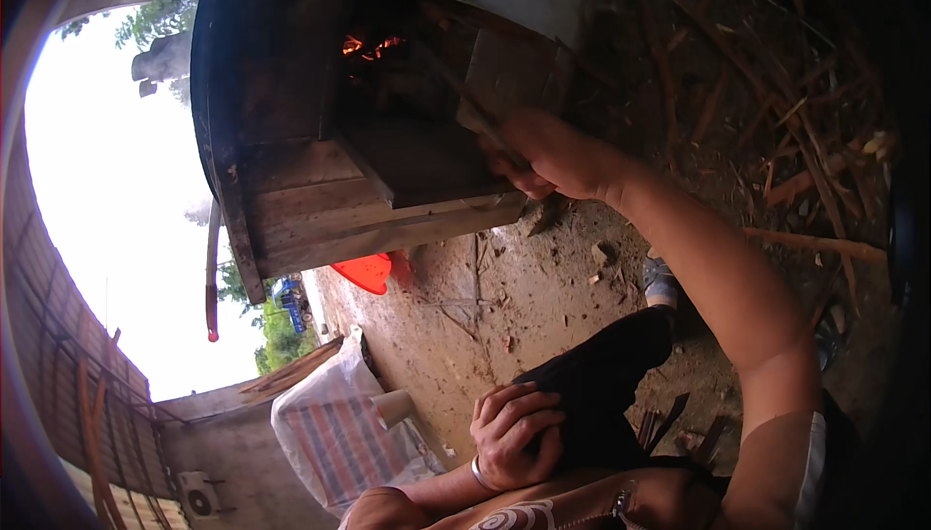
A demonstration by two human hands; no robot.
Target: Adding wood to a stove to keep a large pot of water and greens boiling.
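Ground (451, 302): brown, strewn with chips and debris.

Stove (310, 191): plank-sided, blackened around its mouth; the dark firebox holds glowing embers, and a dark ledge juts out below the opening.

Heap of sticks (819, 142): loose, mixed lengths, on the ground to the right.

Sheet (339, 423): striped red, blue and white, draped over an object whose form is hidden.

Trouser leg (592, 375): black, knee bent.

Red container (364, 273): open shape, partly hidden behind the stove; contents cannot be told.

Dark rod (456, 84): slender, slanting from the right hand to the firebox mouth; far end lost in shadow.

Right hand (558, 152): beside the stove mouth, grip closed around the dark rod.

Left hand (519, 433): fingers bent, resting on the trouser leg; palm hidden, so whether its grip encloses anything cannot be told.

Pale cylinder (391, 409): against the sheet; interior not visible.

Embers (352, 44): orange, inside the firebox.

Bracelet (480, 475): silvery, at the left wrist.
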